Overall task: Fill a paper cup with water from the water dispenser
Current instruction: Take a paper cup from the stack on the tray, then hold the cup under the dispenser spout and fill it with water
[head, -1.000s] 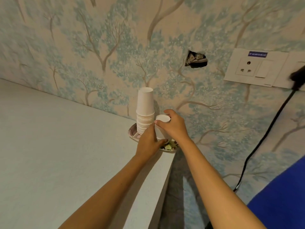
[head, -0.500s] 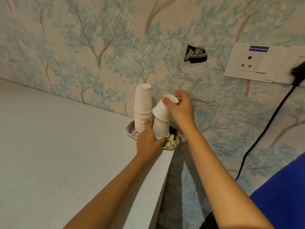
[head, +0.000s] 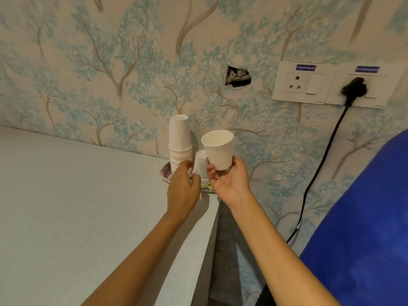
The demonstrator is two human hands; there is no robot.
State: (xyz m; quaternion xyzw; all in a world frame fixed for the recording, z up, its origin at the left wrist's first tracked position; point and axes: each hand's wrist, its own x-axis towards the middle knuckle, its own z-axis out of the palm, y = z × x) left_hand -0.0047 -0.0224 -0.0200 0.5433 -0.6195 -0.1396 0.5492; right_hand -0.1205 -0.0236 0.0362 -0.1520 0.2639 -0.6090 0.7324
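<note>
Two bare forearms reach forward over the pale tabletop (head: 66,206) edge. Right hand (head: 229,184) holds a single white paper cup (head: 218,149) upright, mouth up, lifted clear of the surface; fingers (head: 209,173) and thumb closed around its base. Left hand (head: 182,186) hovers just beside a short stack of upturned cups (head: 201,164), fingers loosely curled, gripping nothing visible. Behind stands a taller cup stack (head: 180,142), both stacks on a patterned plate (head: 166,172) at the tabletop corner. Beyond: tree-print wallpaper, a wall socket (head: 297,83), a black plug (head: 353,90) with trailing cord.
</note>
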